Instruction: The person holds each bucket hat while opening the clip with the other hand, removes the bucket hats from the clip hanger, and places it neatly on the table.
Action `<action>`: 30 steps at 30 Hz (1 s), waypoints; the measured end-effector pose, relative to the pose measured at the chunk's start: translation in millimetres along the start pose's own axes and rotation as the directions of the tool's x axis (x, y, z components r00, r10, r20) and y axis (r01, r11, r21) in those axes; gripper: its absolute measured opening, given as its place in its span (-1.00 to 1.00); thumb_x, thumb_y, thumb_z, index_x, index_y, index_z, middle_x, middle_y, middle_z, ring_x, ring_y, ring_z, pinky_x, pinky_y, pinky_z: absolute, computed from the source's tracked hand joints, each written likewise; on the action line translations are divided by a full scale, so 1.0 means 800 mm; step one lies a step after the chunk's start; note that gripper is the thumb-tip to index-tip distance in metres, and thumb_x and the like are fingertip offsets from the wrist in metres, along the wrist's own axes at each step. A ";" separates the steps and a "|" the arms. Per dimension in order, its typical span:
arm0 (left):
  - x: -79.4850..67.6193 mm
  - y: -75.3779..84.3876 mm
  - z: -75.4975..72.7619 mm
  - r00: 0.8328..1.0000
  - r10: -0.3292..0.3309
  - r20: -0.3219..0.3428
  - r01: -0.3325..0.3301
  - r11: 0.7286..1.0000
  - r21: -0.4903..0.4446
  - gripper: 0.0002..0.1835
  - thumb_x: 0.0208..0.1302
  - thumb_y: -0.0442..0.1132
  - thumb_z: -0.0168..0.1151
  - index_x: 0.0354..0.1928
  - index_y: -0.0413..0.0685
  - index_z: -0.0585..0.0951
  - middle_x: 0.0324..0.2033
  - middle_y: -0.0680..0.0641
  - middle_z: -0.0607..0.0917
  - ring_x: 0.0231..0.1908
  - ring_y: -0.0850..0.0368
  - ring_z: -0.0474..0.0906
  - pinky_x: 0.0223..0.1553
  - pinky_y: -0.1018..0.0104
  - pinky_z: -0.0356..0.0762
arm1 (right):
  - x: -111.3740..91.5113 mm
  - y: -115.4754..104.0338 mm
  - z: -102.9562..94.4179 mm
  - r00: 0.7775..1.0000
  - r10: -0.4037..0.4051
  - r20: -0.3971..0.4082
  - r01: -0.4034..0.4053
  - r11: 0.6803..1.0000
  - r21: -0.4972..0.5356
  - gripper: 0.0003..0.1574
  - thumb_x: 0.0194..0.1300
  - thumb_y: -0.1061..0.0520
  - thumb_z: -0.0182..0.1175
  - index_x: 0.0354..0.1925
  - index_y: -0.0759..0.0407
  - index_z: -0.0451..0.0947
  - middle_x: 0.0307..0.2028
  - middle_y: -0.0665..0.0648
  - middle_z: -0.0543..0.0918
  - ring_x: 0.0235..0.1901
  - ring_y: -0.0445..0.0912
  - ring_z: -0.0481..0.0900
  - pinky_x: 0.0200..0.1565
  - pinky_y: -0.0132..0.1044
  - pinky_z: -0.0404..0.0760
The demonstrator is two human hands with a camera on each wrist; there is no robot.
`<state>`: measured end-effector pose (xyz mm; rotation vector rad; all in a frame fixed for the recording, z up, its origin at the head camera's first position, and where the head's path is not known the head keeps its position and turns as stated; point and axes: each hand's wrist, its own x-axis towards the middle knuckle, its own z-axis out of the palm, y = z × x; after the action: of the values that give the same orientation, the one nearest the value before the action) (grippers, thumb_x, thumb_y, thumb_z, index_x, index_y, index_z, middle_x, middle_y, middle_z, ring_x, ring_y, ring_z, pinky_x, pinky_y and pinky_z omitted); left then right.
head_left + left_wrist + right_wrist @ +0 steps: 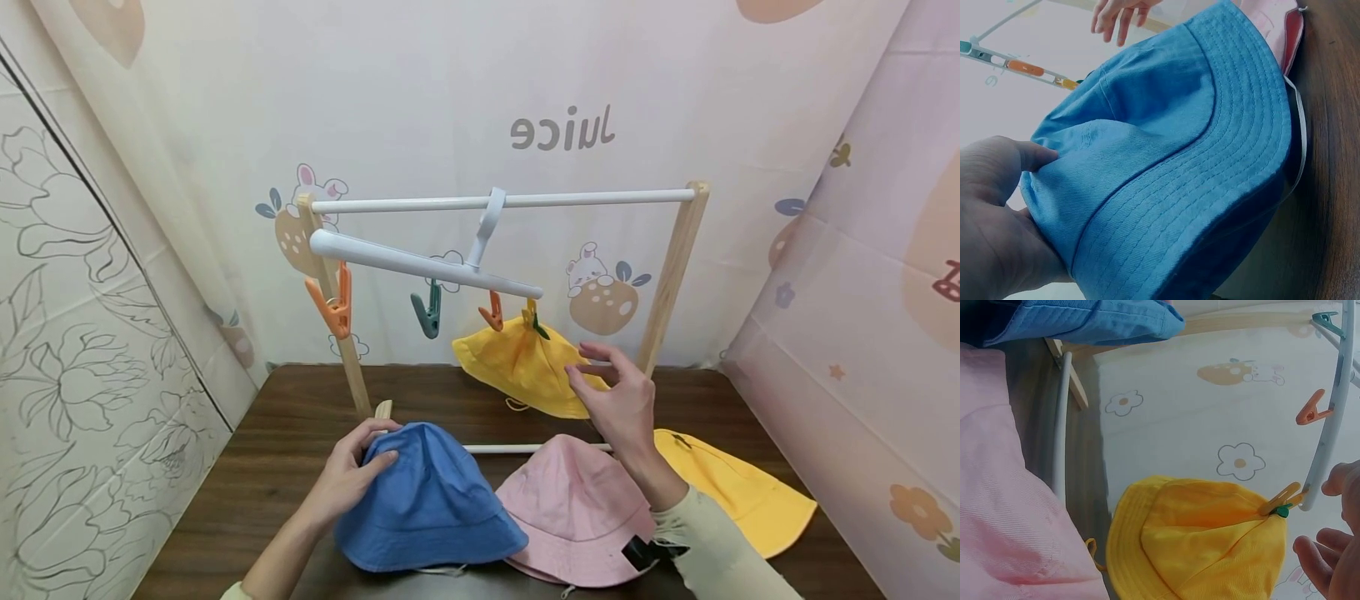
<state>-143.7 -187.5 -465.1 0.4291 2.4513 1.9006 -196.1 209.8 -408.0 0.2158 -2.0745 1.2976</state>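
Observation:
My left hand (351, 468) grips the crown of a blue bucket hat (435, 500), thumb on the near side, as the left wrist view (991, 219) of that hand confirms. The hat's brim points down and a white cord (1300, 134) hangs from it. My right hand (621, 402) is raised with parted fingers, holding nothing, beside a yellow bucket hat (517, 362). A yellow clip (1282, 499) at the low end of a white hanger (405, 262) holds that hat by its crown, near a green leaf tab (1280, 511).
The tilted hanger hooks over the white bar (600, 198) of a wooden-legged rack (675, 267). It also carries a large orange clip (335, 307), a green clip (427, 312) and a smaller orange clip (492, 312). A pink hat (566, 492) and another yellow hat (738, 492) lie on the dark table (232, 500).

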 end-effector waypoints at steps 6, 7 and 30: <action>0.006 -0.004 0.002 1.000 0.000 0.019 0.000 1.000 0.002 -0.62 0.60 -0.43 0.29 0.37 -0.23 0.61 0.15 -0.38 0.80 0.00 0.45 0.65 0.10 0.44 0.58 | 0.002 0.000 0.000 1.000 0.005 -0.010 -0.005 1.000 0.009 -0.53 0.29 0.30 0.63 0.15 0.23 0.80 0.08 0.22 0.92 -0.20 -0.58 0.77 0.07 -0.63 0.72; 0.007 -0.004 0.002 1.000 0.001 0.019 -0.001 1.000 0.004 -0.62 0.60 -0.42 0.29 0.37 -0.23 0.61 0.14 -0.38 0.80 -0.02 0.43 0.65 0.09 0.43 0.58 | 0.002 0.000 0.000 1.000 0.003 -0.011 -0.002 1.000 0.011 -0.53 0.29 0.30 0.63 0.15 0.23 0.80 0.08 0.23 0.92 -0.19 -0.58 0.77 0.08 -0.63 0.71; 0.020 -0.008 0.004 0.996 -0.069 0.053 0.064 0.994 0.085 -0.59 0.60 -0.35 0.35 0.41 -0.15 0.63 0.07 -0.27 0.81 0.01 0.30 0.66 0.12 0.39 0.57 | 0.006 0.009 -0.010 0.998 -0.004 -0.065 0.002 1.000 -0.018 -0.51 0.27 0.31 0.63 0.16 0.26 0.79 0.06 0.30 0.91 -0.11 -0.64 0.73 -0.06 -0.67 0.68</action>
<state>-159.7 -182.4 -469.5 0.3917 2.4834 1.7424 -199.9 221.1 -408.2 0.1665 -2.0294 1.2673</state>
